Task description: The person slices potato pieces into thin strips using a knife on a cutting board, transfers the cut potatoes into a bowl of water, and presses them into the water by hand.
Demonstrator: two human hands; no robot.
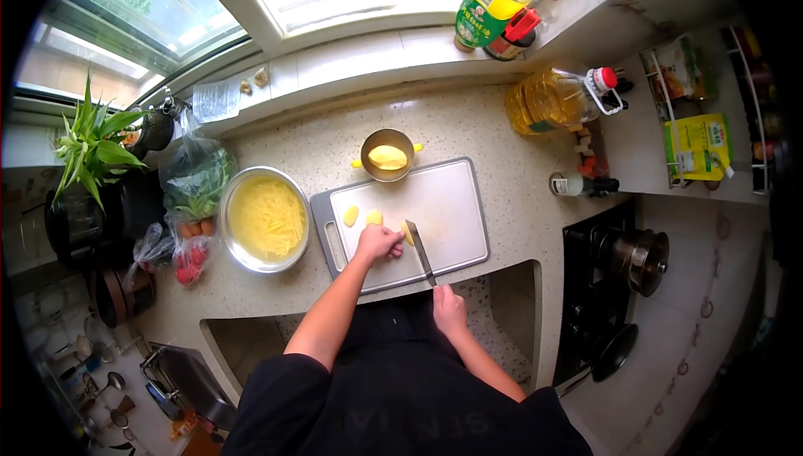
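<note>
My right hand [450, 309] is closed around the handle of a kitchen knife [421, 253], its blade pointing away from me over the cutting board [456, 205]. Beside the blade, the curled fingers of my left hand [381, 243] grip a piece of potato [407, 232], partly hidden by fingers and knife. Two pale yellow potato slices, one at the left [350, 216] and another just beyond my knuckles [374, 217], lie on the board. Behind it a small metal pot [369, 173] with yellow handles contains peeled potato [388, 157].
Left of the board stands a metal bowl [242, 262] of potato shreds [272, 217]. Bagged greens [201, 180] and tomatoes [191, 259] lie farther left. A large oil bottle [552, 100], a small bottle [581, 184] and the stove [585, 289] are at the right.
</note>
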